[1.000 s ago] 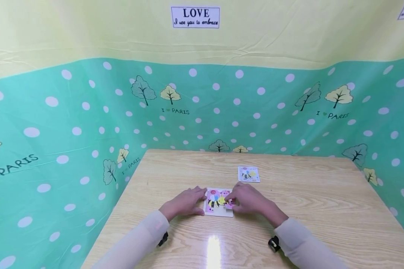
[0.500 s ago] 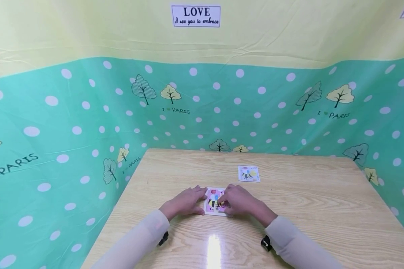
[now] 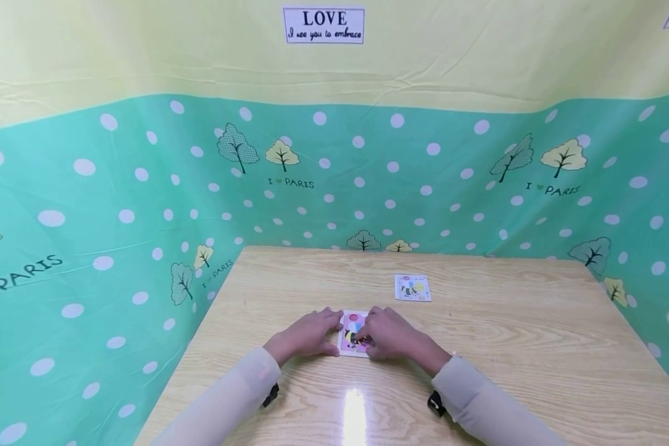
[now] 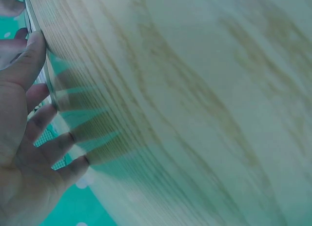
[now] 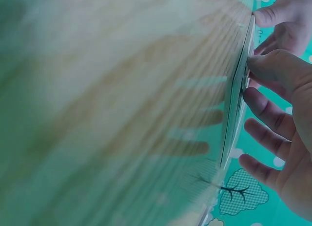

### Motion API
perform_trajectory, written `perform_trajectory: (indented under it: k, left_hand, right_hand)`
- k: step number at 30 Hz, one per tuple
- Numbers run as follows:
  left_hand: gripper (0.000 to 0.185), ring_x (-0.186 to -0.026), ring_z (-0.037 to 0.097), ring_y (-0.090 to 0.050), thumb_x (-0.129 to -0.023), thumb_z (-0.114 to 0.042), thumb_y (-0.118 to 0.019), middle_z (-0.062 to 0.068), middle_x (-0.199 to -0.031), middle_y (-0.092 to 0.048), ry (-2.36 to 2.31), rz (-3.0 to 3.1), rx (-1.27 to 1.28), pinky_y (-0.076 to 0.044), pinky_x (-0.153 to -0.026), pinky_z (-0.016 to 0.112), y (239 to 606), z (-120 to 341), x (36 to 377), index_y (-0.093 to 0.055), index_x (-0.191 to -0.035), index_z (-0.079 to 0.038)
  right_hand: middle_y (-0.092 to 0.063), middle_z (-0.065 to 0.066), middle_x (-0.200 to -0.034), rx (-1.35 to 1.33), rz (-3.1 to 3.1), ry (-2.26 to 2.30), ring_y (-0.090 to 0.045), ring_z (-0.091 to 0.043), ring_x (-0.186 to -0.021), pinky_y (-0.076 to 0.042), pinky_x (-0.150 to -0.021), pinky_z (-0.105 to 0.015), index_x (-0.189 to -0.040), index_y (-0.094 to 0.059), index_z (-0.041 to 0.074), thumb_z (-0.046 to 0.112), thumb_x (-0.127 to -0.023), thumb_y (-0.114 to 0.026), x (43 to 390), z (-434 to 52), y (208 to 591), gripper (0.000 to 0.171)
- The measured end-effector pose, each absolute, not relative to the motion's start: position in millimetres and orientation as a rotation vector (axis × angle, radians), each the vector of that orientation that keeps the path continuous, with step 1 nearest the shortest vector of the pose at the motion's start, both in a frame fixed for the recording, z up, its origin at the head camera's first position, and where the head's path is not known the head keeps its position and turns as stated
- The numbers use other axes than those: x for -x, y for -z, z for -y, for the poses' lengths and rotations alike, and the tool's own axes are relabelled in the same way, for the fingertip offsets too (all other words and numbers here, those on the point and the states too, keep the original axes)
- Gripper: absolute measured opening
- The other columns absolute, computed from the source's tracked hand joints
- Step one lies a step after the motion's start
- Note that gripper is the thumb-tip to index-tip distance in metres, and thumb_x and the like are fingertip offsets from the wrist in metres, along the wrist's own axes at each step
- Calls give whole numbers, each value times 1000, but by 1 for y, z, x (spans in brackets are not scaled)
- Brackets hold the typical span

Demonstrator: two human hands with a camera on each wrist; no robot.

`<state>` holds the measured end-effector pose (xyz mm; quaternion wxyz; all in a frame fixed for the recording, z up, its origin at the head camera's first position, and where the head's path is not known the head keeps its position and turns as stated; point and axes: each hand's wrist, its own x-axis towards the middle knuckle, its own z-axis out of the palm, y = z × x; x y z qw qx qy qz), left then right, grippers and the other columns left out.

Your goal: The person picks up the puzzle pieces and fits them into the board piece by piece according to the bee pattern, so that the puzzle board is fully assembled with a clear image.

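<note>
A flat bee puzzle board [image 3: 348, 354] with a pale border lies on the table, its right part covered by my right hand [image 3: 393, 335]. The fingers of that hand pinch a puzzle piece low over the picture, and the hand mostly hides the piece. My left hand [image 3: 308, 335] rests along the left edge of the board, thumb at the near corner and fingers at the far one. In the right wrist view the board [image 5: 238, 104] appears edge-on beside the thumb and fingers. The left wrist view has the left hand [image 4: 29, 118] with its fingers spread.
Farther back and to the right lies a second bee picture card [image 3: 413, 288]. The wooden table [image 3: 513, 334] is glossy and reflects a light near its front. A green and yellow printed curtain [image 3: 368, 167] encloses the back and sides.
My right hand has moved left with the puzzle piece, from the right edge to over the middle of the board, covering more of the picture. My left hand has stayed in place.
</note>
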<state>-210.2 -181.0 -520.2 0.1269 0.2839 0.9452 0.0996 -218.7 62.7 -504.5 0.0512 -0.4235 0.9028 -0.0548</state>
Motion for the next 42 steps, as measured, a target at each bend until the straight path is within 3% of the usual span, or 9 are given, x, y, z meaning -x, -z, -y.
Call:
perform_trajectory:
  k: [19,29,36,42]
  left_hand:
    - [66,-150,37,-38,-87,-53,-73,9,-161,-43,-291,-2752,-817,-35,-122,55,518,181,210,-60,-139,-14]
    - [67,-149,37,-39,-87,-54,-74,10,-161,-43,-285,-2754,-823,-36,-122,55,517,181,210,-60,-139,-13]
    - [68,-149,37,-39,-87,-55,-73,9,-161,-44,-288,-2752,-833,-37,-122,54,523,181,212,-59,-139,-13]
    - [67,-150,36,-38,-88,-54,-72,8,-161,-43,-290,-2747,-820,-36,-122,54,523,181,212,-59,-140,-15]
  right_hand:
    - [-76,2,-101,1412,-2752,38,-64,-22,-106,-55,-80,-38,-119,-76,30,29,-90,-73,219,-57,508,30]
    - [-71,7,-92,1354,-2748,55,-55,-12,-85,-43,-66,-27,-116,-77,34,36,-93,-72,220,-57,508,23]
    - [-67,4,-97,1325,-2692,-2,-56,-13,-90,-47,-68,-28,-123,-72,37,36,-94,-70,219,-61,502,29]
    - [-70,5,-107,1336,-2637,107,-57,-11,-93,-50,-76,-27,-127,-72,32,32,-98,-66,220,-66,500,30]
